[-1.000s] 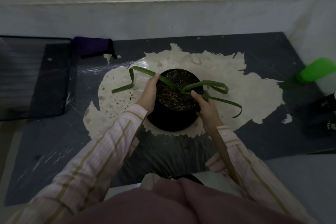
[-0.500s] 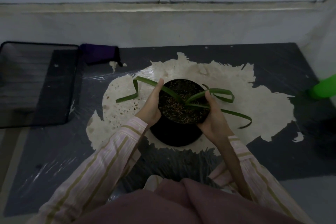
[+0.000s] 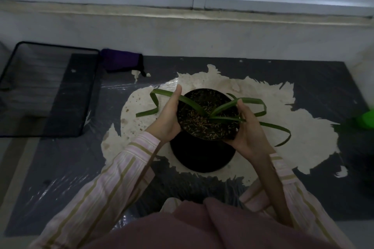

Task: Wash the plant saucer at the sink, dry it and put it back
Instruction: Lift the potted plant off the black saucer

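A black plant pot [image 3: 206, 115] with dark soil and long green leaves is held above a round black saucer [image 3: 202, 157]. The saucer lies flat on a worn dark mat, on its pale patch. My left hand [image 3: 168, 119] grips the pot's left side with the thumb up along the rim. On the pot's right side my right hand [image 3: 249, 131] cups the wall. The pot hides the saucer's far part.
The dark mat [image 3: 60, 178] with a pale worn patch covers the floor below a white wall and window sill. A black mesh tray [image 3: 44, 89] lies at the left, a purple cloth [image 3: 121, 62] behind it, and a green object [image 3: 367, 119] at the right edge.
Both hands closed around the pot and raised it off the saucer, which now shows below it. The view also shifted nearer.
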